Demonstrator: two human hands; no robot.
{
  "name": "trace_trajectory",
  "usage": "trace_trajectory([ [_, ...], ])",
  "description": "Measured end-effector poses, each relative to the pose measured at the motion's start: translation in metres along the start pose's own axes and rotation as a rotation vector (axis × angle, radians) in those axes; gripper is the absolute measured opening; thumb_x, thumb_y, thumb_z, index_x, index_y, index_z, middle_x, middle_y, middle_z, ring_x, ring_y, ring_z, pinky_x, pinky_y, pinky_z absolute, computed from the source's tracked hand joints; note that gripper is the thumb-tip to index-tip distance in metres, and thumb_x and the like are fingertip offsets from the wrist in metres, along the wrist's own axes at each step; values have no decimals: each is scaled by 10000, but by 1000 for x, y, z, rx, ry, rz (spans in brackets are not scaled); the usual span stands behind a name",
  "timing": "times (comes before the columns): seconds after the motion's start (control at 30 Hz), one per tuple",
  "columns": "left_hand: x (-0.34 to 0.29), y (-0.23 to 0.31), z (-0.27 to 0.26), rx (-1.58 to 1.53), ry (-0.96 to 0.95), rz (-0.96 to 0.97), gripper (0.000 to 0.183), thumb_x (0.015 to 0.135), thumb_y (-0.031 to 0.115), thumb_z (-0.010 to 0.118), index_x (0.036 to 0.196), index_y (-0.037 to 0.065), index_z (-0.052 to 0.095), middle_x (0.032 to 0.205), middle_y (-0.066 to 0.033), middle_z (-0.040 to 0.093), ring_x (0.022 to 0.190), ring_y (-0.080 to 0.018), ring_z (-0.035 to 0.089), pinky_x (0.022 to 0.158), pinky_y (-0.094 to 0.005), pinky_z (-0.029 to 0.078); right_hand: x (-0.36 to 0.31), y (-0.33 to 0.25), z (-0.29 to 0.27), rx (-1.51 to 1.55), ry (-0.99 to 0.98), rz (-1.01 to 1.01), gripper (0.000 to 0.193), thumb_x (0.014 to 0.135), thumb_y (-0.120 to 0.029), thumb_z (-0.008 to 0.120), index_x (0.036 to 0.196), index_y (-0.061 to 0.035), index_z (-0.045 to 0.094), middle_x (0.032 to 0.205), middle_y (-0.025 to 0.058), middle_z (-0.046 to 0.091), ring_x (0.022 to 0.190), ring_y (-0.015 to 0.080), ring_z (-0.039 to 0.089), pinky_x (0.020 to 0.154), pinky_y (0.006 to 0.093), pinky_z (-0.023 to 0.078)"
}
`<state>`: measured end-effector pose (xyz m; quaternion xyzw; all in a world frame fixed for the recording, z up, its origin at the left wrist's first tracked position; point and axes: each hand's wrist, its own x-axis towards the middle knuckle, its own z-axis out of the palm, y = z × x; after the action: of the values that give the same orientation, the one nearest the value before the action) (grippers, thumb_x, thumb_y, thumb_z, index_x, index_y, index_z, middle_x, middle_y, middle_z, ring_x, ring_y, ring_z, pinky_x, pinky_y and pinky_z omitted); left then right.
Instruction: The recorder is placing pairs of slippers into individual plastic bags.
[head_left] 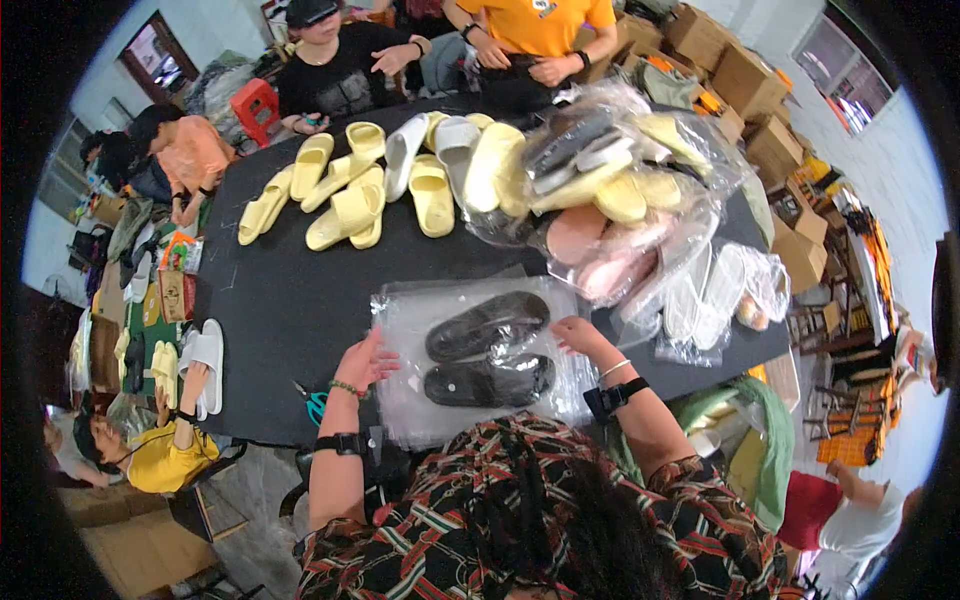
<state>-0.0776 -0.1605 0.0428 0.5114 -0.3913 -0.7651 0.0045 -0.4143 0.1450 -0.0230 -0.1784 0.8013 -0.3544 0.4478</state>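
Observation:
A pair of black slippers (488, 326) lies side by side on, or inside, a clear plastic bag (405, 410) spread flat on the dark table in front of me. My left hand (368, 362) rests at the bag's left edge, its fingers stretched out and apart. At the right edge, near the end of the upper slipper, my right hand (577, 337) touches the plastic with its fingers extended. Neither hand visibly grips anything. More clear bags seem to lie stacked beneath this one.
Several loose yellow slippers (350, 215) and a grey one (405, 155) lie across the far side. Bagged pink slippers (620, 255) and white slippers (705, 300) pile up at the right. Teal-handled scissors (317, 405) lie near my left forearm. Other people stand or sit around the table (270, 310).

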Motion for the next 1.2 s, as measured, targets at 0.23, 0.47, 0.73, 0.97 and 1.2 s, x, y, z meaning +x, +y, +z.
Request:
trace_trajectory([
  [0.23, 21, 5, -4, 113, 28, 154, 304, 941, 311, 548, 1118, 70, 605, 881, -128, 679, 687, -230, 678, 540, -306, 483, 22, -5, 14, -29, 57, -73, 317, 780, -220, 722, 925, 42, 620, 705, 83, 650, 541, 164, 623, 508, 312, 505],
  [0.47, -21, 17, 6, 52, -36, 143, 594, 959, 502, 432, 1432, 160, 322, 1013, -152, 659, 799, -254, 676, 672, -358, 543, 8, 8, 8, -216, 124, -104, 454, 732, -250, 775, 1067, -12, 581, 1019, 183, 642, 932, 306, 640, 794, 376, 511],
  [0.73, -22, -2, -25, -79, -162, -23, 672, 963, 483, 427, 1455, 84, 203, 1156, -196, 588, 924, -353, 658, 727, -407, 557, -32, -43, -8, -934, -73, -581, 1458, 389, -389, 904, 1495, -82, 5, 1549, 194, 51, 1413, 424, 89, 1101, 574, 191],
  [0.97, 0, -11, -36, 280, -365, -30, 443, 950, 188, 512, 1360, 54, 410, 1179, -195, 597, 1005, -369, 636, 766, -404, 562, -11, -21, -9, -1016, -136, -495, 1581, 321, -418, 910, 1468, -13, -99, 1555, 197, -3, 1424, 416, 36, 1104, 605, 107],
  [1.2, 6, -41, -46, 88, -577, -145, 431, 922, 97, 538, 1340, 28, 456, 1245, -167, 577, 994, -334, 643, 772, -331, 548, -19, -22, -3, -1072, -196, -505, 1587, 332, -491, 899, 1464, 2, -97, 1544, 235, -57, 1421, 412, 86, 1099, 599, 137],
])
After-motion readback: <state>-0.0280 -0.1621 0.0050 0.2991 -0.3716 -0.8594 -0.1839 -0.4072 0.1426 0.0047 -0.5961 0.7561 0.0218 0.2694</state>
